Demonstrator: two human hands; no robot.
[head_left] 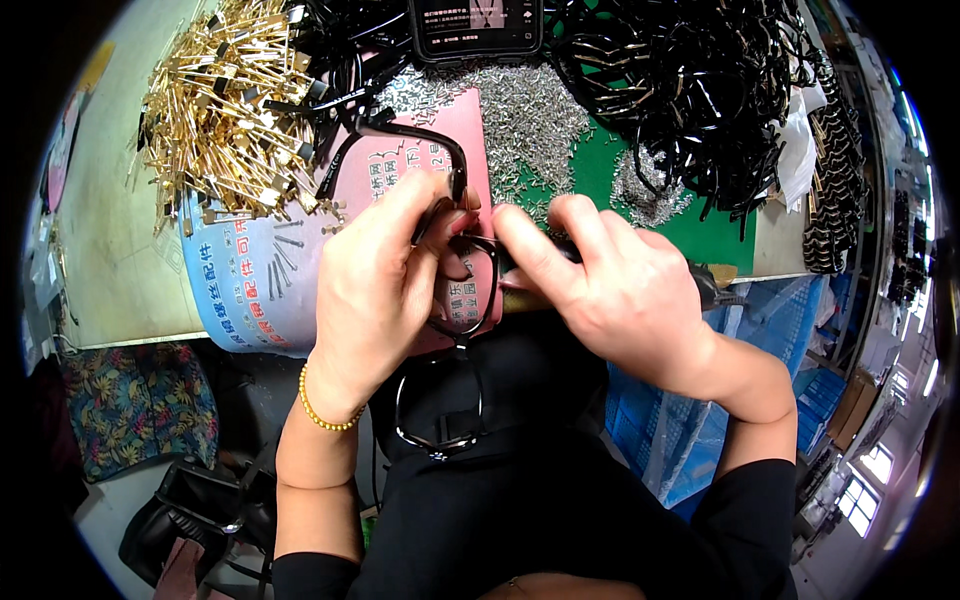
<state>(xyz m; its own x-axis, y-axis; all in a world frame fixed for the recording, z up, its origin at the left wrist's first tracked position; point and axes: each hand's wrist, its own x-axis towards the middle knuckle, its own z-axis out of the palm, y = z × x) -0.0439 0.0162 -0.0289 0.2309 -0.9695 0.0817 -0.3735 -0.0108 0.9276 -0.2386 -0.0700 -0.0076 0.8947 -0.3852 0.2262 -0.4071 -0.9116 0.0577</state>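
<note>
My left hand (pixel 385 270) is closed on a dark eyeglass frame (pixel 494 285) at the front edge of the table. One rim of the frame shows between my hands, and the other hangs below, over my lap. A black temple arm (pixel 430 133) curves away above my left fingertips. My right hand (pixel 630 290) is closed beside the upper rim, its thumb and forefinger near the frame's corner. Something dark shows under its fingers, mostly hidden, and I cannot tell what it is. My fingers also cover the joint of frame and temple.
Gold-coloured metal temples (pixel 235 100) are heaped at the back left. Small silver screws (pixel 525 120) lie piled on a pink sheet (pixel 360 190) and a green mat (pixel 715 235). Black frame parts (pixel 680 80) fill the back right, and a phone (pixel 478 50) stands behind. Blue crates (pixel 670 420) sit below right.
</note>
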